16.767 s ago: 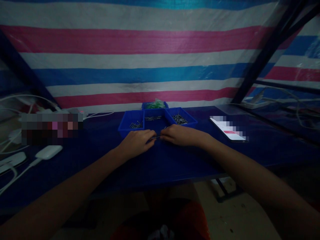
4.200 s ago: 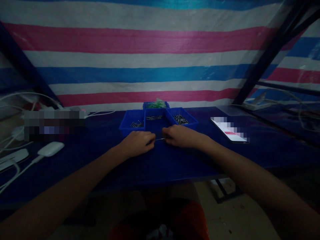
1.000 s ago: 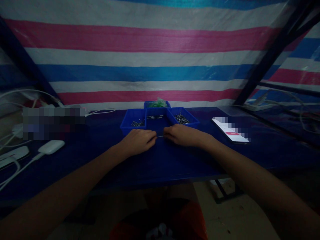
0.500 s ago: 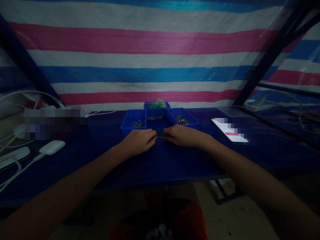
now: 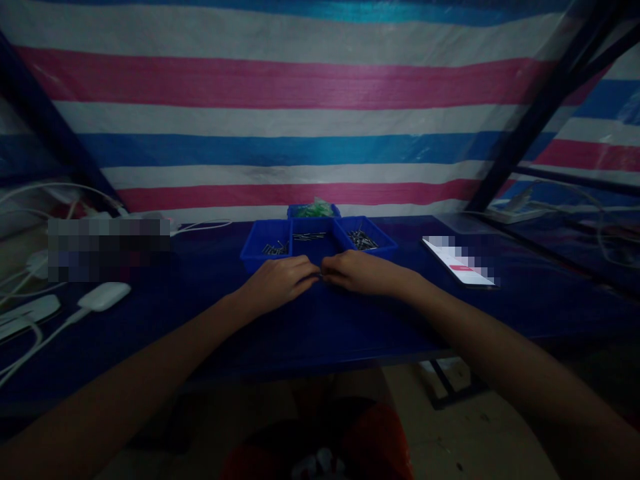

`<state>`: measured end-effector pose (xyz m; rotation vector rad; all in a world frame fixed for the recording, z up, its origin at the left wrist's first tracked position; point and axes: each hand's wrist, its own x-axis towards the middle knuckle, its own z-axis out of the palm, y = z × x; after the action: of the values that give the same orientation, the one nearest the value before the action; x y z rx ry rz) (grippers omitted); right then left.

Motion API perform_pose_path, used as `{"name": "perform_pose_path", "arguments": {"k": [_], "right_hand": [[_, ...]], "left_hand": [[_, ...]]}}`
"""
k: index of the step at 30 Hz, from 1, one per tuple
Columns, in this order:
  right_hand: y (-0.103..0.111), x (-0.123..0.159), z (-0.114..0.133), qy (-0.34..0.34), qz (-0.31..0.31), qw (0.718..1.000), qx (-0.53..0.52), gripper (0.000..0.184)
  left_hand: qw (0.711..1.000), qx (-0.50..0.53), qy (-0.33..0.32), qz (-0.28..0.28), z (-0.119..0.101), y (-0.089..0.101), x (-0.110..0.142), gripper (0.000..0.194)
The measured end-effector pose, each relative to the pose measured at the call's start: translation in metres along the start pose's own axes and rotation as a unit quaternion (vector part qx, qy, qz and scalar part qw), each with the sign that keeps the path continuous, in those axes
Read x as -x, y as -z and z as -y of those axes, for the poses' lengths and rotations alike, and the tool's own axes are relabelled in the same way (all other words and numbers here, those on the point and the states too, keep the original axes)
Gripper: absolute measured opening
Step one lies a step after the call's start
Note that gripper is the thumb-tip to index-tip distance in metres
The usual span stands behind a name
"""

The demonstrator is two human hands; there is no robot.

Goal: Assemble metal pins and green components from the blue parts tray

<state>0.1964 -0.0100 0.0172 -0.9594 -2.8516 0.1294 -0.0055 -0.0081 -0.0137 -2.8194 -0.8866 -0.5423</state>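
Note:
My left hand [image 5: 280, 283] and my right hand [image 5: 363, 272] meet above the blue table, fingertips nearly touching. Both are closed in a pinch on a thin metal rod [image 5: 321, 274], almost wholly covered by the fingers. Just beyond the left hand, a blue bin [image 5: 253, 240] contains short metal pieces [image 5: 276, 249]. Behind the right hand, another blue bin [image 5: 384, 244] has a heap of metal pieces [image 5: 361, 239]. Several thin metal rods [image 5: 309, 236] lie between these bins. A third bin at the back holds something green in clear plastic [image 5: 317, 209].
A phone [image 5: 463, 263] with a lit screen lies on the table [image 5: 345, 333] at right. At left are a white charger [image 5: 105, 296], white cables [image 5: 55, 340] and a blurred-out patch. A striped sheet [image 5: 310, 80] hangs behind, between dark frame posts [image 5: 540, 100].
My hands have come closer together, the left moving slightly right and the right slightly left. The rod that showed between them is now mostly hidden by the fingers.

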Motion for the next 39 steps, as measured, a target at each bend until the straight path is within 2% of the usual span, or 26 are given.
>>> {"name": "perform_pose_path", "arguments": {"k": [10,17,22,26,30,39], "right_hand": [[-0.0057,-0.0024,-0.0013,0.016,-0.017,1.000,-0.006,0.017],[-0.0055,-0.0026,-0.0014,-0.004,-0.011,1.000,0.005,0.024],[-0.0015,-0.0013,-0.0003,0.003,0.022,1.000,-0.020,0.021],[0.0021,0.0006,-0.0020,0.007,0.018,1.000,-0.020,0.022],[0.0020,0.0004,-0.0035,0.012,0.003,1.000,-0.001,0.020],[-0.0005,-0.0001,-0.0067,-0.005,0.026,1.000,0.013,0.018]], "left_hand": [[1.000,0.006,-0.009,0.000,-0.0002,0.0017,-0.0007,0.018],[0.999,-0.002,-0.030,-0.011,-0.0070,0.0055,-0.0010,0.016],[1.000,-0.013,0.008,0.005,-0.0092,0.0064,-0.0015,0.012],[0.998,-0.031,0.046,0.025,-0.0064,0.0047,-0.0009,0.013],[0.998,-0.033,0.042,0.037,-0.0041,0.0023,-0.0011,0.015],[0.996,-0.046,0.057,0.056,-0.0032,0.0017,-0.0016,0.018]]}}
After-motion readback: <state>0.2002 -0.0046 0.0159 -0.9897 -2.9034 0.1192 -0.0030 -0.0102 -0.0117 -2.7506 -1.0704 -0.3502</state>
